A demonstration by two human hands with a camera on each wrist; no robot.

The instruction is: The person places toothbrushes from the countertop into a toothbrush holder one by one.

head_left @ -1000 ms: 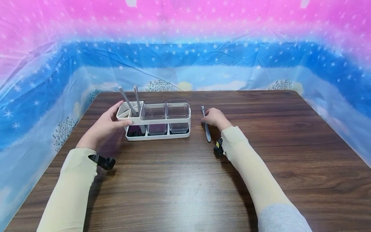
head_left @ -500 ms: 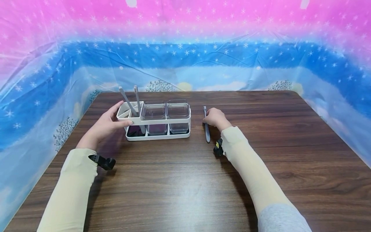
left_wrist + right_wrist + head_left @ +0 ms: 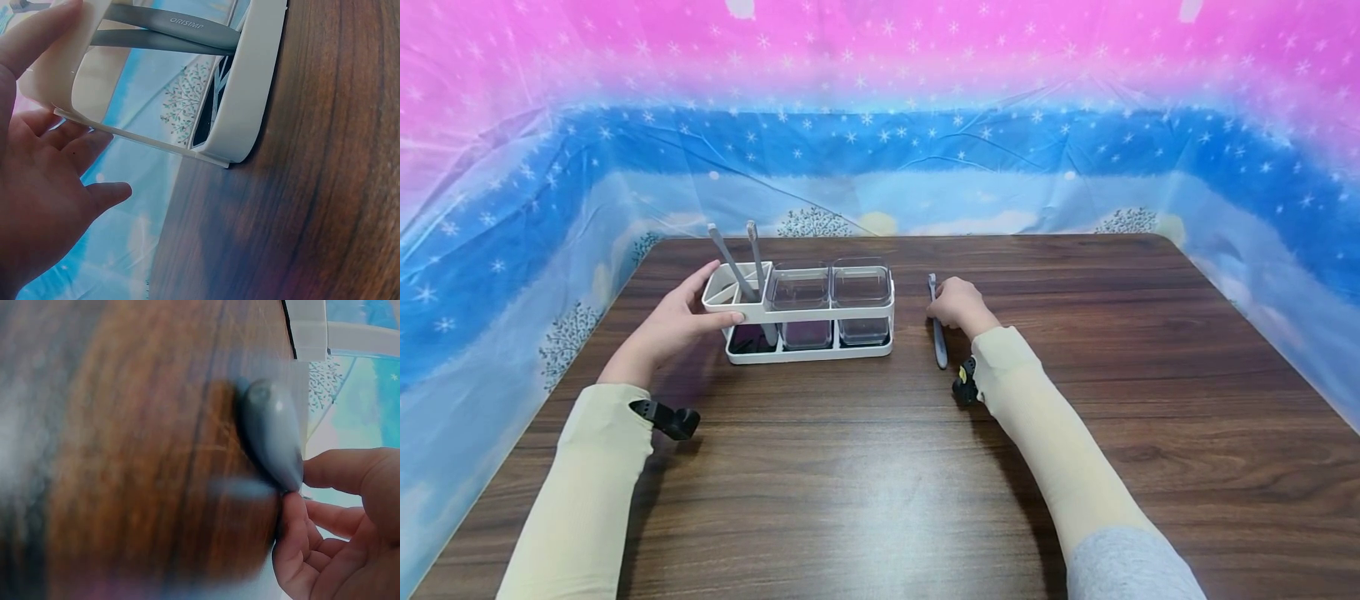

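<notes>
In the head view a white toothbrush holder [image 3: 808,359] stands on the table, with two clear cups [image 3: 800,292] in its middle and right sections. Two grey toothbrushes [image 3: 731,260] lean upright in its divided left section. My left hand [image 3: 672,325] grips that left end, thumb along the front and fingers behind; the left wrist view shows the same hold [image 3: 56,169]. To the right of the holder, another grey toothbrush [image 3: 939,346] lies with its handle toward me. My right hand [image 3: 958,304] pinches it between thumb and fingers, and the right wrist view shows the rounded handle end [image 3: 272,434] near the tabletop.
The brown wood-grain table [image 3: 865,467] extends to both sides and toward me. A patterned pink and blue cloth [image 3: 895,142] hangs around its back and sides. Each wrist carries a small black camera [image 3: 673,419].
The toothbrush in my right hand has shifted slightly to the right, its angle changing a little along the way. My left hand and the holder have stayed in place.
</notes>
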